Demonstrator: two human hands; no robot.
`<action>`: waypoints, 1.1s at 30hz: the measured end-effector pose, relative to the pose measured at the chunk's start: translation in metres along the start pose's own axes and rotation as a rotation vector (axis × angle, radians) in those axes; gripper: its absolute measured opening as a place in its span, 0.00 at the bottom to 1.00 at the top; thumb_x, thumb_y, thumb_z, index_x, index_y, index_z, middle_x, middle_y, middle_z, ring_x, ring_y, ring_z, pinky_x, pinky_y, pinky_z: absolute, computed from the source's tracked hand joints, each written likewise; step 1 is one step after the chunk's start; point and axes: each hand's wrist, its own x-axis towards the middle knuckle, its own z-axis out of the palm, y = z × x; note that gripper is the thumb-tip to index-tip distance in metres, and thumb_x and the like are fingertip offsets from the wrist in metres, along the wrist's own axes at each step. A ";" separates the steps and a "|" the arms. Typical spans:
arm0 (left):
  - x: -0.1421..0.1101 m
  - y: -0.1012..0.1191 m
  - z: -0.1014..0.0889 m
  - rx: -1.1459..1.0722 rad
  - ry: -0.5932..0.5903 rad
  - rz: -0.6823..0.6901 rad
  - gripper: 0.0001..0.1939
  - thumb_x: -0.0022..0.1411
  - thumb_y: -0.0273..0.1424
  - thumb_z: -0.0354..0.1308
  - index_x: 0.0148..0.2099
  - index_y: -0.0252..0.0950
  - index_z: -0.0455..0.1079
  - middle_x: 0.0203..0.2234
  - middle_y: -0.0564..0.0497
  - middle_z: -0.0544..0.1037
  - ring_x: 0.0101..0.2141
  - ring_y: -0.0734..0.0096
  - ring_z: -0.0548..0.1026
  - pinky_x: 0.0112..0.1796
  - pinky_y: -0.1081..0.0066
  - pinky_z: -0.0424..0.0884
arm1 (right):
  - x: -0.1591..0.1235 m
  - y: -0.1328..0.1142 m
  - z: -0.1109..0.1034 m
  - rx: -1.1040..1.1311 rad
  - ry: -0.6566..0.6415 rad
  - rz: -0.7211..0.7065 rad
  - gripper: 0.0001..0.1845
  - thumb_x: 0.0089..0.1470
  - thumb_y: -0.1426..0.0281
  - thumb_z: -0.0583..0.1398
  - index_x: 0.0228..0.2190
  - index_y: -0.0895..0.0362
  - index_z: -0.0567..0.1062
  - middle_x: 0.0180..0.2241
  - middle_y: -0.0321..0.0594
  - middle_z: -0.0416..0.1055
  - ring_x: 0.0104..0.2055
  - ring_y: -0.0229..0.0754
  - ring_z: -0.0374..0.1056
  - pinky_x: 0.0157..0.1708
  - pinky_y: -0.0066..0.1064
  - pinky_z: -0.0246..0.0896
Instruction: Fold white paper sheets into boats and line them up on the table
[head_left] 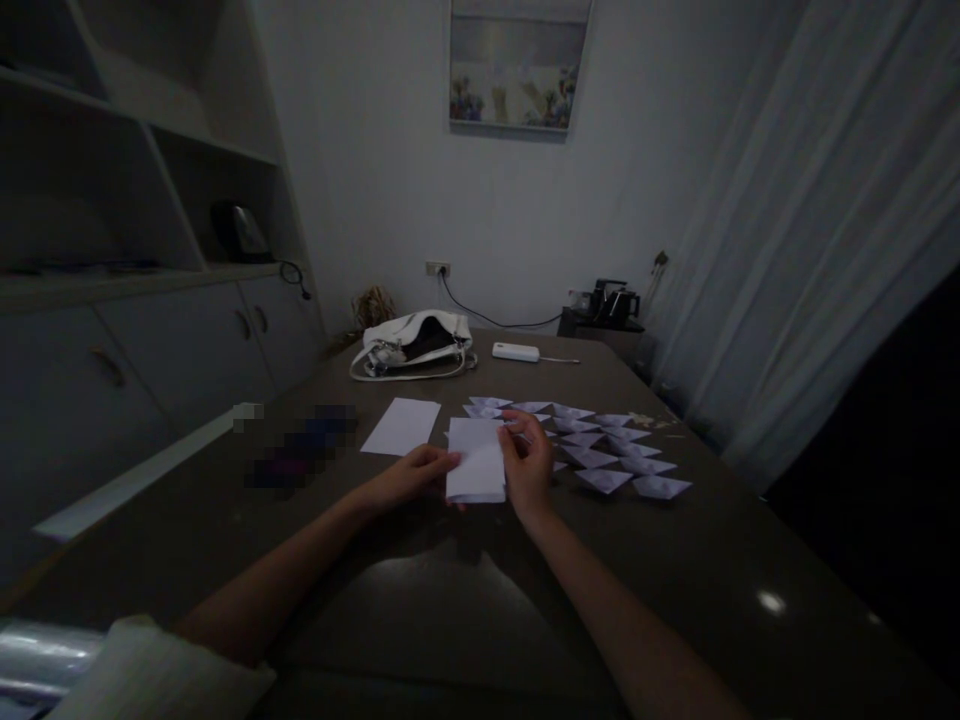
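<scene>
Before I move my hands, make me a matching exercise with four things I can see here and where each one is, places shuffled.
Things:
1. Folded paper
2. Paper boats
3. White bag
4. Framed picture

Places:
A. Hung on the wall
B. Grouped on the table, mostly to the right
C. Held between the left hand and right hand
D. Toward the table's far end

Pairs: 1-C, 2-B, 3-D, 4-A

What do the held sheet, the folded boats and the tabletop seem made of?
Held sheet: matte white paper, probably, by its thin edges. Folded boats: likely similar paper, with crisp points. Tabletop: smooth, glossy and dark, with bright reflections; perhaps stone or laminate, can't tell.
</scene>
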 end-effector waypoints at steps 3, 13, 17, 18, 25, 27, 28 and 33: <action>0.000 0.003 -0.001 0.032 -0.048 0.006 0.25 0.57 0.50 0.59 0.30 0.29 0.76 0.22 0.45 0.80 0.22 0.70 0.74 0.27 0.73 0.68 | 0.001 -0.001 -0.001 -0.019 0.016 0.008 0.10 0.51 0.69 0.59 0.38 0.57 0.71 0.29 0.37 0.68 0.28 0.38 0.66 0.27 0.28 0.62; 0.001 -0.002 -0.006 0.075 -0.110 -0.018 0.24 0.58 0.48 0.58 0.30 0.29 0.77 0.27 0.41 0.82 0.27 0.66 0.79 0.31 0.72 0.72 | 0.003 -0.001 -0.002 -0.024 0.047 0.005 0.10 0.51 0.69 0.59 0.37 0.57 0.71 0.29 0.37 0.68 0.27 0.39 0.65 0.26 0.28 0.61; 0.001 -0.001 -0.006 0.084 -0.122 -0.016 0.24 0.61 0.48 0.56 0.33 0.30 0.78 0.29 0.42 0.83 0.28 0.68 0.80 0.32 0.73 0.73 | 0.004 0.000 -0.003 -0.023 0.063 -0.009 0.10 0.51 0.69 0.59 0.38 0.58 0.71 0.28 0.37 0.68 0.27 0.39 0.65 0.27 0.28 0.61; 0.000 0.000 -0.006 0.089 -0.131 -0.018 0.24 0.61 0.47 0.56 0.32 0.29 0.78 0.29 0.41 0.83 0.28 0.68 0.80 0.31 0.73 0.73 | 0.004 0.000 -0.003 -0.020 0.063 -0.009 0.10 0.51 0.69 0.59 0.38 0.58 0.71 0.29 0.37 0.68 0.27 0.39 0.66 0.27 0.28 0.61; -0.003 0.004 -0.006 0.109 -0.164 -0.025 0.24 0.60 0.47 0.57 0.32 0.29 0.77 0.27 0.42 0.83 0.26 0.68 0.79 0.31 0.73 0.73 | 0.006 0.000 -0.004 -0.007 0.060 -0.014 0.11 0.52 0.68 0.59 0.38 0.58 0.71 0.28 0.36 0.67 0.26 0.38 0.64 0.25 0.27 0.58; -0.003 0.003 -0.007 0.110 -0.173 -0.031 0.23 0.60 0.47 0.58 0.32 0.28 0.77 0.27 0.42 0.83 0.26 0.68 0.79 0.30 0.72 0.73 | 0.006 -0.001 -0.005 -0.007 0.068 -0.008 0.11 0.52 0.67 0.59 0.38 0.58 0.71 0.28 0.36 0.67 0.25 0.37 0.63 0.24 0.27 0.57; -0.003 0.003 -0.007 0.112 -0.178 -0.033 0.23 0.60 0.46 0.59 0.32 0.28 0.77 0.26 0.42 0.83 0.25 0.67 0.79 0.30 0.72 0.73 | 0.006 -0.001 -0.005 -0.009 0.068 -0.009 0.11 0.52 0.67 0.59 0.39 0.58 0.71 0.27 0.36 0.67 0.25 0.37 0.63 0.23 0.27 0.57; -0.004 0.002 -0.007 0.114 -0.167 -0.021 0.21 0.60 0.44 0.59 0.32 0.28 0.77 0.26 0.43 0.83 0.25 0.69 0.79 0.29 0.74 0.72 | 0.008 0.002 -0.006 -0.012 0.072 -0.021 0.11 0.52 0.68 0.59 0.38 0.58 0.71 0.28 0.36 0.67 0.25 0.37 0.63 0.24 0.27 0.58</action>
